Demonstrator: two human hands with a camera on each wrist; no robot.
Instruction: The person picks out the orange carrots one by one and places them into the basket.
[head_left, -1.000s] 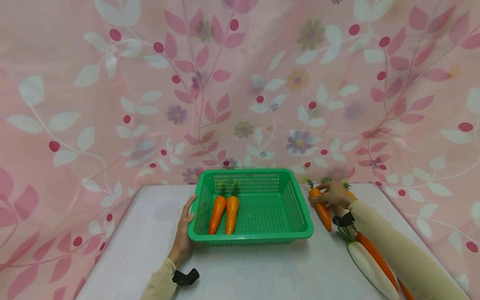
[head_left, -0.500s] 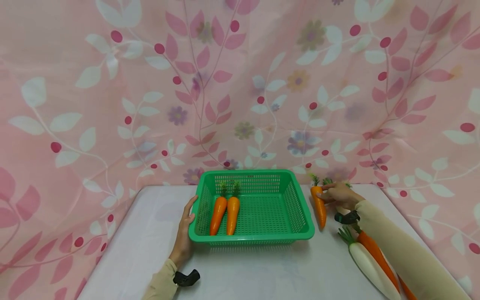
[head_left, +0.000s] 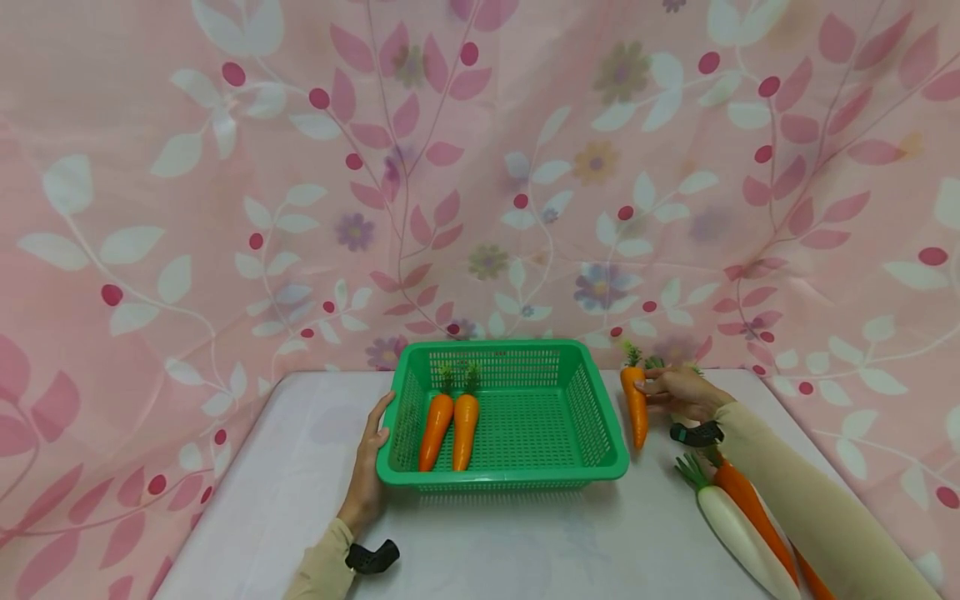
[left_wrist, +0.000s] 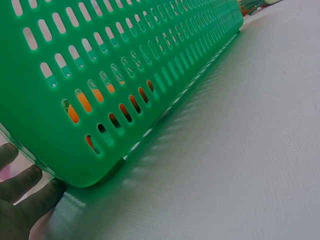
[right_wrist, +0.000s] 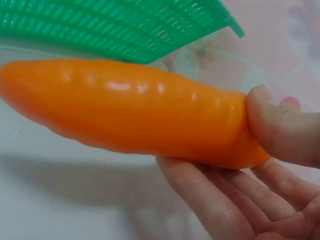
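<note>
My right hand [head_left: 684, 393] pinches an orange toy carrot [right_wrist: 125, 107] near its thick leafy end, thumb on one side and fingers on the other. The carrot hangs tip down just right of the green plastic basket [head_left: 501, 476], its shadow on the white table in the right wrist view. My left hand [head_left: 367, 467] rests along the basket's left side, fingers fairly straight against the outside and thumb at the rim. Inside the basket, on the left, lie two carrots [head_left: 465, 429] side by side, green tops toward the back.
A white radish [head_left: 742, 533] with green leaves lies at the front right, beside an orange-red carrot [head_left: 757, 517]. Another orange-red tip shows under the right sleeve. Green tops [head_left: 654, 362] stick out behind my right hand. A pink floral cloth [head_left: 480, 208] hangs behind the table.
My right hand has shifted slightly right, and the carrot in it has swung from slanted to nearly upright and risen a little. The left hand and basket stay put.
</note>
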